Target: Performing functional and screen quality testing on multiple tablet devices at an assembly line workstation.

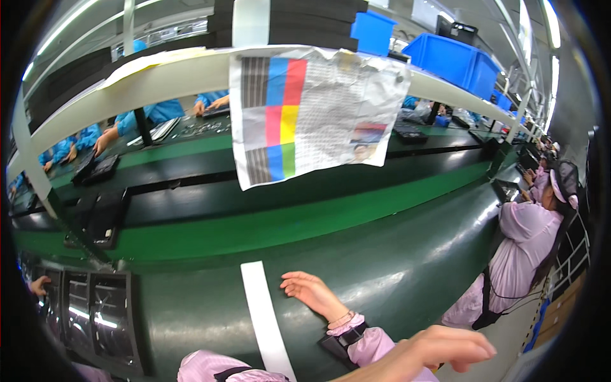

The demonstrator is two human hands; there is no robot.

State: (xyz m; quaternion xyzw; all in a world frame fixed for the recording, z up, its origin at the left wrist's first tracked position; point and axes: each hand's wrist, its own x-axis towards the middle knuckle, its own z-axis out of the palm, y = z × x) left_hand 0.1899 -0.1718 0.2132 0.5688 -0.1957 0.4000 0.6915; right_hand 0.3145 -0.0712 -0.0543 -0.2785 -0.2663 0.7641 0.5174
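My right hand [313, 294] rests on the dark green work surface [203, 305], palm partly turned in and fingers loosely stretched to the left, with nothing in it. A black strap [354, 333] crosses my pink right sleeve, above a thin bracelet at the wrist. Just left of those fingertips, apart from them, lies a long white strip [262, 318]. Close and large at the lower right, what appears to be my left hand [445, 349] reaches rightward over my right arm. Its fingers extend, and no object shows in them. A black flat piece [336, 351] sits beside my right wrist.
A black frame with glossy panels [109, 312] lies at the left; another person's hand [39, 285] touches its far side. A printed colour chart [318, 114] hangs ahead from the shelf rail. Blue bins [445, 60] stand above. A pink-clad co-worker [525, 239] works at the right.
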